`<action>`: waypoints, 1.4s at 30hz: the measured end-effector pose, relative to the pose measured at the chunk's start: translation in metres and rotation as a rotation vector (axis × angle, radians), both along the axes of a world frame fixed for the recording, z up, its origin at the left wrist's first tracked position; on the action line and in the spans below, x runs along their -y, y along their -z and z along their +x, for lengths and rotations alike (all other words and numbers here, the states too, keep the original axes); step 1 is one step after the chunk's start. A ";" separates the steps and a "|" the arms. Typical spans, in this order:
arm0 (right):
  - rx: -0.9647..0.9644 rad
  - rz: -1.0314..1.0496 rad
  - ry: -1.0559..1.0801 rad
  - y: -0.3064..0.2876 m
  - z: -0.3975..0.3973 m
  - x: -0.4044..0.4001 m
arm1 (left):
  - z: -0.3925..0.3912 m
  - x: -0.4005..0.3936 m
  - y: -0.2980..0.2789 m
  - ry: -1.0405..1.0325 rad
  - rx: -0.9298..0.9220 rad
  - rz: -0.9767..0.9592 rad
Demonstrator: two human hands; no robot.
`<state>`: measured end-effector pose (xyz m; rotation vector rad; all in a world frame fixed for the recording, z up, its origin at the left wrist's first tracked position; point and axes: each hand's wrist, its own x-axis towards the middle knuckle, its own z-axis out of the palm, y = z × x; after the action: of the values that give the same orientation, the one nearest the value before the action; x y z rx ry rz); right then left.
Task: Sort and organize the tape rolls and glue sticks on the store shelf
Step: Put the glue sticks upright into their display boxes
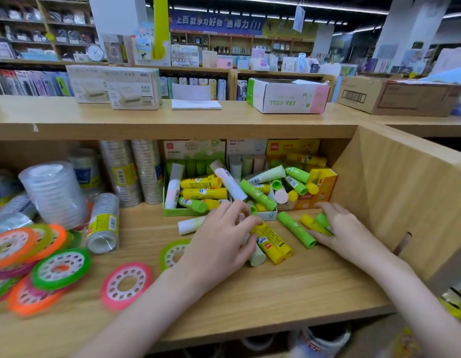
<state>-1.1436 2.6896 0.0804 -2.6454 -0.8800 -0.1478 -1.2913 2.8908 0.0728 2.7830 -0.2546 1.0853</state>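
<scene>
The loose glue sticks [272, 241] lie on the wooden shelf [276, 293] in front of their display boxes, and I have both hands down among them. My left hand [219, 244] curls over a small bunch: my fingers close on two yellow sticks and a pale green one [257, 257] that pokes out under my palm. My right hand [345, 228] lies over a yellow stick [314, 224] and a green one beside it, fingers bent around them; a longer green stick [296, 229] lies free between my hands.

The risk, I judge, is rolling. These are smooth round tubes, and if I lift too many at once one may slip from my grip and run to the shelf's front edge. Colours could also land in the wrong box, since the boxes are already mixed.

The sticks are short capped cylinders in yellow, bright green, and pale pastel with barcodes. The green box [172, 211], the white box [270, 215] and the orange box [325, 182] behind hold them in a jumble. A white-and-green stick [190, 224] lies by my left hand. Further left, flat tape rolls [61, 267] in pink, orange and green sprawl overlapping, and stacked clear tape [103, 223] stands and lies near the back.
</scene>
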 end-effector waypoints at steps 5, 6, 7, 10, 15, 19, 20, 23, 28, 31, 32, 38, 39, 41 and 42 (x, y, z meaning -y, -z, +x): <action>-0.101 -0.154 0.031 -0.015 -0.003 0.000 | -0.007 0.000 0.006 0.025 -0.024 0.008; -0.099 -0.156 0.033 -0.015 -0.005 0.000 | -0.008 -0.001 0.007 0.021 -0.043 0.005; -0.079 -0.142 0.028 -0.014 -0.008 0.000 | -0.010 -0.001 0.007 0.019 -0.065 -0.008; -0.013 0.006 -0.008 -0.009 -0.017 0.010 | -0.016 0.000 0.009 0.020 -0.132 -0.029; 0.128 0.080 -0.126 0.025 -0.036 0.013 | -0.012 0.006 0.013 0.023 -0.161 0.045; 0.195 0.282 -0.176 0.024 -0.042 0.008 | -0.007 0.013 0.010 0.063 -0.181 -0.020; 0.200 0.307 -0.190 0.023 -0.044 0.008 | -0.008 0.012 0.008 0.067 -0.181 -0.033; 0.208 0.300 -0.227 0.024 -0.055 0.006 | -0.022 0.001 0.004 0.043 -0.147 -0.025; 0.257 0.297 -0.427 0.022 -0.086 -0.007 | -0.067 -0.044 0.006 -0.166 -0.136 -0.040; 0.250 0.268 -0.622 0.024 -0.099 -0.038 | -0.093 -0.067 0.006 -0.242 -0.165 -0.046; 0.257 0.248 -0.665 0.026 -0.102 -0.050 | -0.100 -0.071 0.007 -0.241 -0.186 -0.038; 0.269 0.120 -0.569 0.030 -0.114 -0.095 | -0.137 -0.080 0.017 -0.258 -0.188 -0.041; 0.241 0.145 -0.590 0.028 -0.116 -0.097 | -0.143 -0.080 0.018 -0.271 -0.161 -0.050; 0.164 0.204 -0.639 0.026 -0.118 -0.099 | -0.153 -0.077 0.021 -0.294 -0.147 -0.042; 0.149 0.220 -0.643 0.026 -0.117 -0.099 | -0.155 -0.075 0.023 -0.308 -0.164 -0.034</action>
<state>-1.2609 2.7885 0.0539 -2.0522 -1.6071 -0.2594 -1.4464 2.9661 0.0497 2.9235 0.2159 0.8969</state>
